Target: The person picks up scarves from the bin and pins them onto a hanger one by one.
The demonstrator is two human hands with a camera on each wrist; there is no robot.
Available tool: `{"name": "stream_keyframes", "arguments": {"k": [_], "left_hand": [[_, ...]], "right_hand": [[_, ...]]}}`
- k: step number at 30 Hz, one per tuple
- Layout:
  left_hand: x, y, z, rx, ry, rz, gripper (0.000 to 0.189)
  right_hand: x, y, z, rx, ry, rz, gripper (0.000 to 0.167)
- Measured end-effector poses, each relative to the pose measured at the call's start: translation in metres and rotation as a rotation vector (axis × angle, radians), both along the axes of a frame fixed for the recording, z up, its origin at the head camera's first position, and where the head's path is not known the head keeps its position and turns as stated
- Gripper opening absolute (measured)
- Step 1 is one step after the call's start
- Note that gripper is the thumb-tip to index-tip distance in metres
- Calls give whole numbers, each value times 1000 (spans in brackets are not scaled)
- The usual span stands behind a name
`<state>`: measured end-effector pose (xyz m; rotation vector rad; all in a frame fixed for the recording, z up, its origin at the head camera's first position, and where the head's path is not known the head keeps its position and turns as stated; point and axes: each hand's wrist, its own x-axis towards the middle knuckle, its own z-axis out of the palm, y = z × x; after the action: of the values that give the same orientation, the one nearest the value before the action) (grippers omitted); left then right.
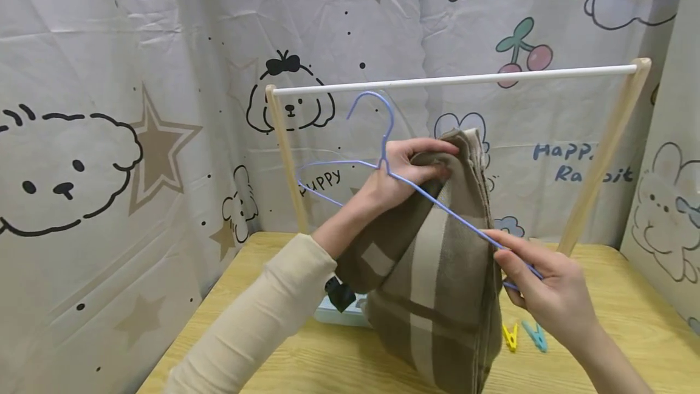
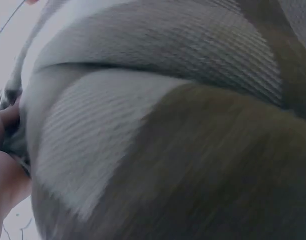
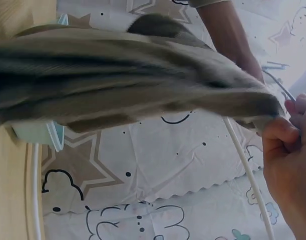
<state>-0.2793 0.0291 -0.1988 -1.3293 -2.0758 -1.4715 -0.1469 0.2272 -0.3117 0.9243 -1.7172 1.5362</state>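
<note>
A folded woven cloth point(image 1: 437, 272), brown with cream checks, hangs in heavy layers from my left hand point(image 1: 401, 172). The left fingers and thumb pinch its top edge. In front of that hand passes a thin blue clothes hanger point(image 1: 459, 219), its hook upward and just under the white rod. My right hand point(image 1: 547, 284) grips the hanger's right end, beside the cloth's right edge. Cloth point(image 2: 142, 150) fills most of the left wrist view. In the right wrist view the cloth point(image 3: 142, 80) stretches sideways to my right hand point(image 3: 288, 160), with the left forearm behind.
A wooden rack with a white rod point(image 1: 454, 79) stands behind the hands on the wooden table point(image 1: 229, 321). A yellow clip point(image 1: 510, 337) and a blue clip point(image 1: 535, 336) lie at the right. A pale green container point(image 1: 339, 315) is partly hidden behind the cloth. Printed curtains surround the table.
</note>
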Motion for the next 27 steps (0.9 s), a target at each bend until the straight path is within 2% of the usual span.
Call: {"name": "stream_keyframes", "arguments": {"k": [3, 5, 8, 11, 14, 17, 20, 24, 27], "left_hand": [[-11, -2, 4, 25, -6, 129, 27], [-17, -2, 5, 35, 4, 179, 26], [-24, -3, 3, -14, 43, 233, 27], [-28, -4, -2, -170, 74, 257, 29], [-29, -5, -8, -404, 47, 251, 33], [-30, -6, -14, -594, 11, 251, 38], [-32, -12, -19, -684, 27, 263, 39], [-30, -28, -24, -664, 38, 261, 32], [-20, -43, -25, -615, 38, 260, 28]], "right_hand": [[0, 2, -5, 4, -2, 49, 33], [0, 2, -8, -11, -12, 104, 34], [-1, 2, -13, -71, -8, 190, 35], [-5, 2, -18, -195, 12, 321, 37], [-8, 1, -20, -312, 39, 403, 38], [-10, 2, -21, -389, 28, 403, 38], [-10, 3, -23, -419, 5, 372, 38], [-11, 6, -26, -419, -23, 347, 38], [-12, 8, -27, -426, -45, 332, 38]]}}
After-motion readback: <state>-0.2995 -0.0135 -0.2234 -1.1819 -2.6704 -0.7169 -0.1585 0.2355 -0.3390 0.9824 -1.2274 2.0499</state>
